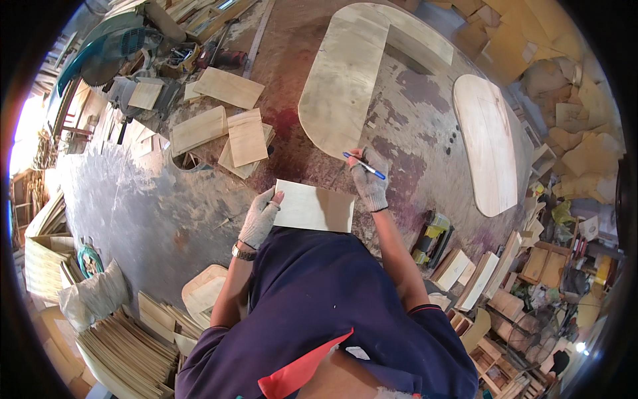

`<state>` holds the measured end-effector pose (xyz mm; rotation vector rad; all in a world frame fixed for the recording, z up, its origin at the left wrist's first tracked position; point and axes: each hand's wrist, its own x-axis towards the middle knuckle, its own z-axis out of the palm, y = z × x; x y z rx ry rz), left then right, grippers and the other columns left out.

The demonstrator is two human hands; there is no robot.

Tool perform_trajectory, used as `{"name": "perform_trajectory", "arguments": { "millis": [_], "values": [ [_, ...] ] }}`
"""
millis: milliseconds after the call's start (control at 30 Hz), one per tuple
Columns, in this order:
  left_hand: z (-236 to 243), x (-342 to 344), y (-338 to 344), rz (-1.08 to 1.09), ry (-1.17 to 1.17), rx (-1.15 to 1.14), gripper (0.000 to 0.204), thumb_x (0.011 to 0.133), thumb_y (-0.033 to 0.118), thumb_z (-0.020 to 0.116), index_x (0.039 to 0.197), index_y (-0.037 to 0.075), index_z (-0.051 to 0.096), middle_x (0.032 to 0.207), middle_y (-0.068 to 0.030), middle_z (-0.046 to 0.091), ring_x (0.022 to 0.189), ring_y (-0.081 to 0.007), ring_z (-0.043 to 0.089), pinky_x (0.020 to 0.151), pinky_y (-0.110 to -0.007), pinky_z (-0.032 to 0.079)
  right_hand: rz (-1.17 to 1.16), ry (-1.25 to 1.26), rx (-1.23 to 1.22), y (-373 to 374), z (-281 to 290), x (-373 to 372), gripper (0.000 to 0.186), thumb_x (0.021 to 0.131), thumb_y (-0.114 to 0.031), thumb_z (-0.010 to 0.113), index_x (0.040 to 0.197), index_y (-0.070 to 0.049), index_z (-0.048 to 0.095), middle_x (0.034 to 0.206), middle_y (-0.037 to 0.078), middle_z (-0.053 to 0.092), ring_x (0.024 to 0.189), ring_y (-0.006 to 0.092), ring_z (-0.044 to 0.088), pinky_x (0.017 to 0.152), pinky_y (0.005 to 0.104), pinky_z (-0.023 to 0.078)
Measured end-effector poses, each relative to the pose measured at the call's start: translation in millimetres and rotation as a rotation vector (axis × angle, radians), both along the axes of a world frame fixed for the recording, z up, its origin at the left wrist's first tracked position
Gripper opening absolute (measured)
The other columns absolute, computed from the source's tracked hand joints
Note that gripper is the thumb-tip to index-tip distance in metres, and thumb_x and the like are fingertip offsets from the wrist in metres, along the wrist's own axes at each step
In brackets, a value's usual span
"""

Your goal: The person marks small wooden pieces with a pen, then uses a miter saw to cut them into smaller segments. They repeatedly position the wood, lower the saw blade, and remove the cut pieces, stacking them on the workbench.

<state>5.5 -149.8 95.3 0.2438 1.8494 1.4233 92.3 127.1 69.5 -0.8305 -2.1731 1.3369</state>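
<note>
In front of my body, a pale rectangular wooden board (309, 207) lies close to my lap. My left hand (260, 219), in a light knitted glove with bare fingertips, grips its left edge with the thumb on top. My right hand (369, 179), gloved the same way, is just beyond the board's right end, closed around a blue and white pen (365, 166). The pen slants across the fingers, its upper end toward the left. Past the right hand lies a large plywood panel (339, 86) with rounded corners.
Several small wooden boards (248, 136) lie loosely stacked at the far left, near a teal circular saw (109, 56). A rounded panel (487, 146) rests at the right. A yellow-green tool (432, 237) stands near my right forearm. Stacked thin wood strips (129, 352) fill the lower left.
</note>
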Motion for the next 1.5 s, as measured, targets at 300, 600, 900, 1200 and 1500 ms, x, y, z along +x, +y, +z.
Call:
{"name": "perform_trajectory", "arguments": {
  "millis": [300, 600, 900, 1200, 1500],
  "values": [
    [27, -4, -7, -0.149, 0.225, 0.037, 0.032, 0.103, 0.027, 0.061, 0.114, -0.003, 0.067, 0.109, -0.0086, 0.065, 0.097, -0.0199, 0.062, 0.089, -0.03, 0.049, 0.145, -0.059, -0.554, -4, 7, -2, 0.015, 0.089, -0.014, 0.07, 0.094, 0.0, 0.073, 0.072, 0.001, 0.068, 0.065, 0.0111, 0.064, 0.061, 0.0285, 0.051],
    [49, 8, 44, -0.415, 0.806, 0.122, 0.017, 0.082, 0.011, 0.073, 0.093, 0.002, 0.063, 0.087, -0.0143, 0.055, 0.086, -0.0389, 0.057, 0.073, -0.048, 0.047, 0.495, -0.133, -0.525, -39, 53, 10, 0.017, 0.089, -0.019, 0.074, 0.089, -0.002, 0.07, 0.075, -0.001, 0.067, 0.071, 0.0079, 0.06, 0.064, 0.0286, 0.049],
    [54, 14, 57, -0.582, 0.749, 0.15, 0.016, 0.085, 0.014, 0.071, 0.092, 0.004, 0.061, 0.089, -0.0151, 0.057, 0.088, -0.0392, 0.059, 0.076, -0.048, 0.047, 0.547, -0.15, -0.602, -20, 66, 30, 0.012, 0.09, -0.014, 0.07, 0.09, -0.002, 0.07, 0.081, -0.002, 0.068, 0.078, 0.0063, 0.059, 0.072, 0.0273, 0.051],
    [59, 9, 68, -0.599, 0.718, 0.28, 0.012, 0.087, 0.012, 0.068, 0.087, 0.003, 0.059, 0.083, -0.0143, 0.054, 0.082, -0.0388, 0.056, 0.075, -0.045, 0.043, 0.646, -0.088, -0.644, 2, 72, 32, 0.016, 0.089, -0.017, 0.079, 0.088, -0.001, 0.074, 0.078, -0.002, 0.067, 0.076, 0.0049, 0.057, 0.069, 0.0264, 0.049],
    [60, 8, 62, -0.544, 0.671, 0.183, 0.015, 0.086, 0.012, 0.07, 0.095, 0.003, 0.063, 0.09, -0.0154, 0.058, 0.089, -0.0405, 0.06, 0.078, -0.046, 0.049, 0.521, -0.083, -0.624, 2, 69, 30, 0.019, 0.091, -0.02, 0.079, 0.091, -0.002, 0.073, 0.08, 0.0, 0.07, 0.076, 0.0056, 0.06, 0.068, 0.0258, 0.049]
  ]
}}
